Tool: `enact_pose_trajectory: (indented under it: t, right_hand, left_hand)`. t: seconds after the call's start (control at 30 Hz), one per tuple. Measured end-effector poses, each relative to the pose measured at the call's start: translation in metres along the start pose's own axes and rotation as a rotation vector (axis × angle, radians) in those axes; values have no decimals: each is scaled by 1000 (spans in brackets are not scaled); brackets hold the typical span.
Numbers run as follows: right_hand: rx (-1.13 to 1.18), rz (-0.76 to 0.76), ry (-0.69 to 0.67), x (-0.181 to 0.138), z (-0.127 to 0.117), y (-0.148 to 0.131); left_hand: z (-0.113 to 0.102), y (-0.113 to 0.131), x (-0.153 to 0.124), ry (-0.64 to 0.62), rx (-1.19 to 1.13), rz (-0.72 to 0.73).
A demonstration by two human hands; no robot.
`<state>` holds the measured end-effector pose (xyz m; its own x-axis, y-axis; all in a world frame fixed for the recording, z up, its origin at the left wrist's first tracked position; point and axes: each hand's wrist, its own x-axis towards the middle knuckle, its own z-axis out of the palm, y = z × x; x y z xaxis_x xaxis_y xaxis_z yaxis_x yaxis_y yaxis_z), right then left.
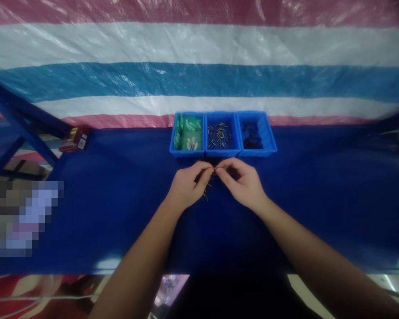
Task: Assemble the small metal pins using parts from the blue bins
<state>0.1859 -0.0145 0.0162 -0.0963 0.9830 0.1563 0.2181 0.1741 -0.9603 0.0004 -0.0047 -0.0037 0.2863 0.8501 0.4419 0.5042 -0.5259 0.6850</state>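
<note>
My left hand (190,182) and my right hand (242,180) meet fingertip to fingertip, just in front of three blue bins. Both are closed in a pinch on a tiny shiny piece (215,169) between them, too small to name. Several thin brass-coloured pins (206,193) lie on the blue tabletop (126,195) beneath and beside my left fingers, partly hidden. More such metal pins (220,135) fill the middle bin (222,153).
The left bin (187,154) holds green bags and small white pieces (192,144); the right bin (258,153) holds dark parts (251,136). A red box (74,139) stands at the table's back left, near a blue metal frame (36,133). Striped sheeting (199,79) hangs behind.
</note>
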Motion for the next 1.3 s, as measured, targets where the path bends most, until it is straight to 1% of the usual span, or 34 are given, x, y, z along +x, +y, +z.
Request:
enact_pose_trajectory:
  t: [0.07,0.2,0.4,0.53,0.7,0.77,0.83,0.9,0.97,1.0,1.07,1.13,1.3]
  right_hand:
    - [-52,-4,-15,-1,-1,-2]
    - [-75,36,-52,-2,-2,-3]
    - [-6,126,-70,-1,-2,0]
    - [44,147,-94,0,-2,-2]
    - [98,134,-56,3,-3,-6]
    - [109,154,-23,4,-3,-5]
    - [128,213,33,6,-4,-3]
    - [203,302,89,9,-6,-1]
    - [336,375,103,12,-9,-1]
    - [399,385,85,13,-10,-1]
    - [454,345,50,16,-14,-1]
    - [381,266,57,17,-16,1]
    - [-117,21,124,12,-14,12]
  left_hand:
    - [-1,0,0,-9,2,-7]
    - [-2,1,1,-17,2,7]
    - [-2,-2,1,-15,25,20]
    - [0,-2,0,8,-6,-22]
    - [1,1,0,39,-27,-42]
    - [1,1,0,38,-36,-42]
    - [0,1,0,39,-29,-49]
    - [0,0,-1,42,-11,-57]
    - [0,0,-1,47,0,-58]
    - [1,0,-1,49,2,-56]
    - [1,0,-1,57,2,-49]
    - [1,1,0,65,10,-45]
    - [-1,2,1,118,50,-49]
